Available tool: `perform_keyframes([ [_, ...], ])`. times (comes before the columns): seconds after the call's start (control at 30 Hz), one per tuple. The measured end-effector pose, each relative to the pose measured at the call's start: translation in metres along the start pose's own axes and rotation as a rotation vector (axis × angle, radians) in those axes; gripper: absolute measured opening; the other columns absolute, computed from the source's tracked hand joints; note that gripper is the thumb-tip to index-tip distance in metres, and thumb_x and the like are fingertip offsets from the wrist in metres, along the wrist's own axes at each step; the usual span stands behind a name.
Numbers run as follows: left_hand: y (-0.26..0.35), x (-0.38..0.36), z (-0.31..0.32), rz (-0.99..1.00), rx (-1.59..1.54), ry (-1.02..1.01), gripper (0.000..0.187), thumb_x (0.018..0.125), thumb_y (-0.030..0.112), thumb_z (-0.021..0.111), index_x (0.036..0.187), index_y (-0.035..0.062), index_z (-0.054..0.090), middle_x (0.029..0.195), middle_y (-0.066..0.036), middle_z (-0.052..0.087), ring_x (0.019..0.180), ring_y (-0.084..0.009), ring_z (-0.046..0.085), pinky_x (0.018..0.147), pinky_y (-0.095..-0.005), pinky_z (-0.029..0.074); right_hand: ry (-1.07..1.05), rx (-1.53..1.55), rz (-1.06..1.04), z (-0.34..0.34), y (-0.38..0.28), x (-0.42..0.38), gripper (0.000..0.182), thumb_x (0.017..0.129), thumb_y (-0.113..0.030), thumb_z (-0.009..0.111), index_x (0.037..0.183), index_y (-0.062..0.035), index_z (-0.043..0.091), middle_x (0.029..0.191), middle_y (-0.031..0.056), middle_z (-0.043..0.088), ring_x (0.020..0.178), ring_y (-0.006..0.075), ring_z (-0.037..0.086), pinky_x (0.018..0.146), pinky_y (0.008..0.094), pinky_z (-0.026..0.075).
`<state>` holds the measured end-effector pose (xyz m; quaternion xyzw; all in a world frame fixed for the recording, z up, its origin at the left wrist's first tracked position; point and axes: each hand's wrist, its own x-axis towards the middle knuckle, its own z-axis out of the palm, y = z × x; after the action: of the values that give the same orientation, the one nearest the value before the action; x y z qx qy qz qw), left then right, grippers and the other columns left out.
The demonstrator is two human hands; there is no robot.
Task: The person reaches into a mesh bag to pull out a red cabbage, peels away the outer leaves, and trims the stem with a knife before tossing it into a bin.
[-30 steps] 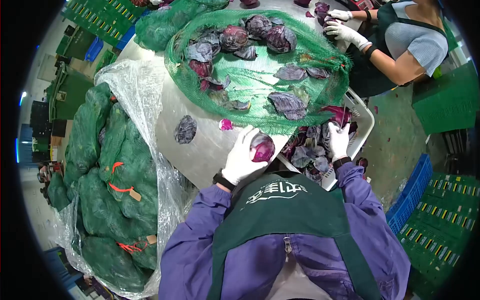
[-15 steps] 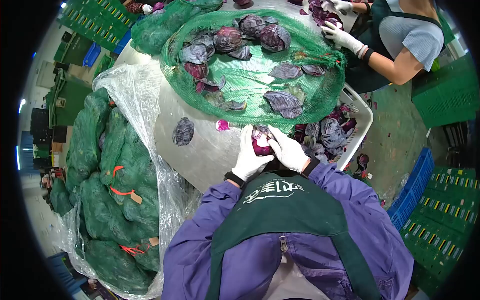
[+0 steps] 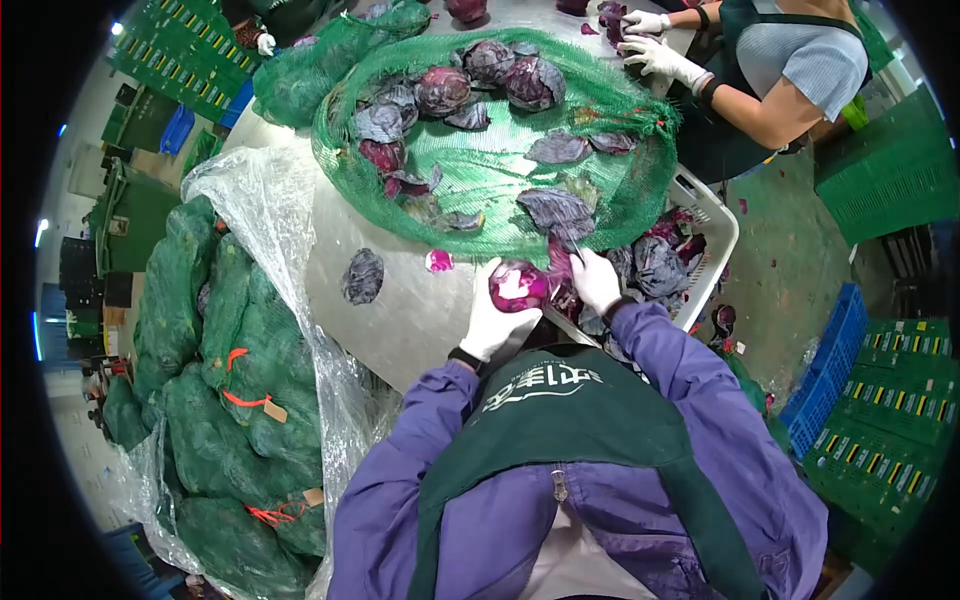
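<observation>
My left hand [image 3: 492,322], in a white glove, is wrapped round a red cabbage [image 3: 518,286] with pale patches on its top. Just to the right, my right hand [image 3: 596,282], also gloved, has its fingers closed on a purple leaf [image 3: 560,262], slightly blurred. The leaf is beside the cabbage, above the crate's near corner. Beyond both hands lies an open green net bag [image 3: 490,160] with several cabbages [image 3: 535,82] and loose outer leaves [image 3: 557,212]. A thin dark object shows by my right fingertips, too small to name.
A white crate [image 3: 712,250] of leaves stands at the right. Loose leaves [image 3: 362,276] lie on the metal table [image 3: 335,225]. Full green net sacks [image 3: 215,400] and clear plastic film [image 3: 262,200] are at the left. A co-worker's gloved hands [image 3: 665,60] handle cabbage at the upper right.
My right hand has moved right, away from the cabbage, with a leaf between its fingers. More of the cabbage shows in my left hand. The co-worker's hands have shifted slightly.
</observation>
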<state>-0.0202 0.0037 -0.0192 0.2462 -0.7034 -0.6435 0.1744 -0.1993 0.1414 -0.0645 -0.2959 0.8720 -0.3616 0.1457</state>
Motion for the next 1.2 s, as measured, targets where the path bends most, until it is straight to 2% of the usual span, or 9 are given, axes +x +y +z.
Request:
perform_keyframes([
  [0.1, 0.013, -0.017, -0.010, 0.005, -0.257, -0.081, 0.112, 0.057, 0.014, 0.093, 0.147, 0.0072, 0.027, 0.141, -0.014, 0.038, 0.131, -0.0277, 0.041, 0.110, -0.0423, 0.036, 0.169, -0.039, 0.107, -0.021, 0.030, -0.024, 0.025, 0.096, -0.032, 0.051, 0.103, -0.0094, 0.060, 0.084, 0.0245, 0.065, 0.081, 0.0460, 0.063, 0.073, 0.0536, 0.049],
  [0.2, 0.037, -0.025, -0.029, -0.028, -0.365, -0.137, 0.117, 0.057, 0.012, 0.093, 0.150, 0.0069, 0.023, 0.145, -0.014, 0.037, 0.135, -0.0286, 0.038, 0.113, -0.0418, 0.034, 0.304, -0.064, 0.169, -0.054, 0.070, -0.035, 0.042, 0.095, -0.025, 0.055, 0.129, -0.0012, 0.053, 0.124, 0.0238, 0.061, 0.108, 0.0373, 0.062, 0.091, 0.0414, 0.050],
  [0.33, 0.028, -0.005, -0.041, 0.044, 0.097, -0.264, 0.123, 0.055, 0.021, 0.094, 0.151, 0.0037, 0.019, 0.148, -0.019, 0.029, 0.138, -0.0317, 0.032, 0.115, -0.0417, 0.030, 0.202, 0.009, 0.016, -0.056, 0.010, -0.025, 0.049, 0.095, -0.017, 0.054, 0.140, -0.0020, 0.045, 0.135, 0.0203, 0.055, 0.123, 0.0327, 0.055, 0.102, 0.0377, 0.044],
  [0.47, -0.006, 0.009, -0.047, 0.161, 0.414, -0.215, 0.115, 0.058, 0.026, 0.091, 0.147, 0.0018, 0.022, 0.143, -0.022, 0.030, 0.137, -0.0363, 0.030, 0.115, -0.0442, 0.029, -0.145, 0.282, -0.315, -0.028, -0.071, -0.026, 0.048, 0.095, -0.020, 0.052, 0.140, -0.0039, 0.046, 0.135, 0.0214, 0.055, 0.119, 0.0360, 0.057, 0.100, 0.0399, 0.045],
  [0.7, -0.016, -0.001, -0.014, 0.096, 0.254, 0.064, 0.110, 0.063, 0.016, 0.087, 0.148, 0.0022, 0.020, 0.141, -0.018, 0.034, 0.132, -0.0301, 0.039, 0.109, -0.0411, 0.036, -0.318, 0.111, -0.192, -0.015, -0.105, -0.029, 0.057, 0.096, -0.032, 0.052, 0.144, -0.0026, 0.038, 0.128, 0.0263, 0.056, 0.101, 0.0413, 0.063, 0.087, 0.0453, 0.051],
  [0.83, -0.015, 0.012, -0.020, 0.091, 0.336, 0.026, 0.105, 0.061, 0.026, 0.087, 0.143, -0.0012, 0.027, 0.134, -0.024, 0.037, 0.129, -0.0390, 0.039, 0.108, -0.0454, 0.036, -0.340, 0.023, -0.293, -0.010, -0.095, -0.014, 0.059, 0.098, -0.038, 0.046, 0.146, -0.0056, 0.035, 0.136, 0.0237, 0.050, 0.099, 0.0389, 0.065, 0.084, 0.0437, 0.053],
  [1.0, 0.011, 0.024, -0.033, 0.027, 0.355, -0.106, 0.103, 0.061, 0.024, 0.088, 0.141, -0.0010, 0.029, 0.132, -0.022, 0.040, 0.123, -0.0357, 0.045, 0.103, -0.0422, 0.041, -0.348, -0.057, -0.327, -0.005, -0.093, 0.008, 0.052, 0.099, -0.040, 0.042, 0.140, -0.0078, 0.042, 0.114, 0.0233, 0.064, 0.093, 0.0385, 0.066, 0.080, 0.0450, 0.053],
  [1.1, 0.006, 0.031, -0.035, 0.030, 0.318, -0.122, 0.104, 0.061, 0.024, 0.089, 0.142, -0.0007, 0.029, 0.134, -0.021, 0.040, 0.125, -0.0337, 0.045, 0.105, -0.0402, 0.041, -0.350, -0.019, -0.273, -0.005, -0.100, 0.019, 0.035, 0.100, -0.038, 0.041, 0.109, -0.0068, 0.053, 0.083, 0.0215, 0.067, 0.078, 0.0416, 0.065, 0.071, 0.0497, 0.051],
  [1.2, -0.002, 0.033, -0.039, 0.049, 0.284, -0.130, 0.104, 0.060, 0.022, 0.088, 0.143, -0.0006, 0.030, 0.137, -0.020, 0.040, 0.128, -0.0326, 0.044, 0.107, -0.0406, 0.039, -0.334, -0.084, -0.301, 0.003, -0.094, 0.026, 0.033, 0.100, -0.036, 0.041, 0.106, -0.0054, 0.053, 0.083, 0.0235, 0.066, 0.078, 0.0427, 0.064, 0.069, 0.0501, 0.050],
])
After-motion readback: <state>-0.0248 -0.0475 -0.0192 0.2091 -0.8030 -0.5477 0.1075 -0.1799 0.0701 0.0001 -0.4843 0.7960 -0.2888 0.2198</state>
